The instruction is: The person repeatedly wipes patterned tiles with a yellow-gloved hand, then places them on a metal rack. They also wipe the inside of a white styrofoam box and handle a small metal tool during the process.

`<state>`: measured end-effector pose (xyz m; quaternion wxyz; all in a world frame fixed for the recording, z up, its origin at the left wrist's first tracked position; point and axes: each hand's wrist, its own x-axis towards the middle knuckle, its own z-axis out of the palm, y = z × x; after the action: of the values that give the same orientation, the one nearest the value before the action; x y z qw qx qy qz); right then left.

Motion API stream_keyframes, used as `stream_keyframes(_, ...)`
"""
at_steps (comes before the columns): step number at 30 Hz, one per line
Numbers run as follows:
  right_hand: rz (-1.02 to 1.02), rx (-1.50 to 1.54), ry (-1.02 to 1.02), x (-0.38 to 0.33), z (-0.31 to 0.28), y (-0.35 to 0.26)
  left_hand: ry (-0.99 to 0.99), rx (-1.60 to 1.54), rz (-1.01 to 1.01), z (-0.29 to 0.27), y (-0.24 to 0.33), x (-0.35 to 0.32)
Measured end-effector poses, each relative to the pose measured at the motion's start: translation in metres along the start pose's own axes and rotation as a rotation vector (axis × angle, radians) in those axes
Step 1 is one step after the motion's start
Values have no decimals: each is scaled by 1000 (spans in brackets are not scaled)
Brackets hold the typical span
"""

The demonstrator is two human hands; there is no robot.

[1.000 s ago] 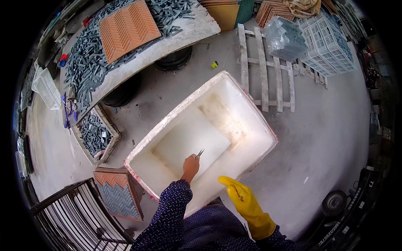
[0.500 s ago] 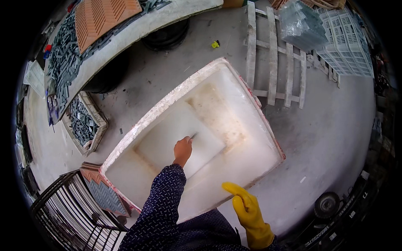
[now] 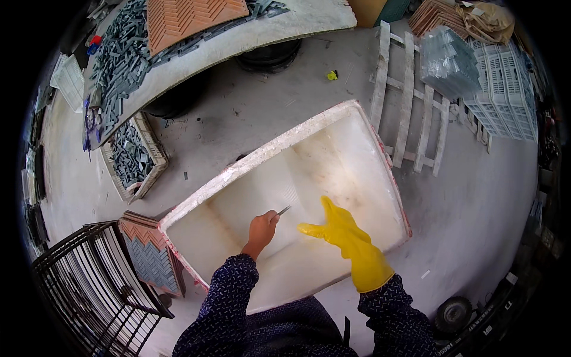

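A large white foam box (image 3: 262,150) with a worn, red-edged rim lies in front of me. On its inside floor is a pale rectangular area (image 3: 262,190); whether it is a sheet or murky water I cannot make out. My bare left hand (image 3: 260,232) is over the box, closed on a thin, pointed metal tool (image 3: 284,210) whose tip points up and right. A yellow rubber glove covers my right hand (image 3: 342,229), which is over the right part of the box, thumb and fingers spread, holding nothing.
Behind the box stands a table (image 3: 238,44) with loose grey tile strips (image 3: 122,65) and an orange herringbone panel (image 3: 190,24). A crate of strips (image 3: 134,157) sits left, a black metal rack (image 3: 98,285) near left. A wooden pallet (image 3: 407,101) and white crates (image 3: 502,89) are far right.
My gloved right hand has come up and left from beside the box to over it. My left hand, with the tool, has shifted slightly. The whole view has shifted.
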<state>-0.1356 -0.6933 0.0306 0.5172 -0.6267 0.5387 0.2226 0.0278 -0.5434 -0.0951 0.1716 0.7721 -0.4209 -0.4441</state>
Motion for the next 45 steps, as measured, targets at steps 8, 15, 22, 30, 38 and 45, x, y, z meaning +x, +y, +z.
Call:
stream_keyframes(8,-212,-48,-61,83,96,11,-109,76,-45,-12,2,-48)
stream_keyframes(15,-372,-167,381,93,153,40,-245,-101,49,-42,37,-152)
stream_keyframes(22,-415,37,369,-38,116,-28,-153,-195,47,-97,-28,-292)
stream_keyframes(30,-221,457,360,-242,71,-121,153,-180,11,-142,-155,-401)
stream_keyframes(38,-406,440,287,-309,126,-232,359,-384,-116,-167,-236,-482)
stream_keyframes(45,-491,188,65,-263,259,-324,564,-511,-237,-168,-255,-521)
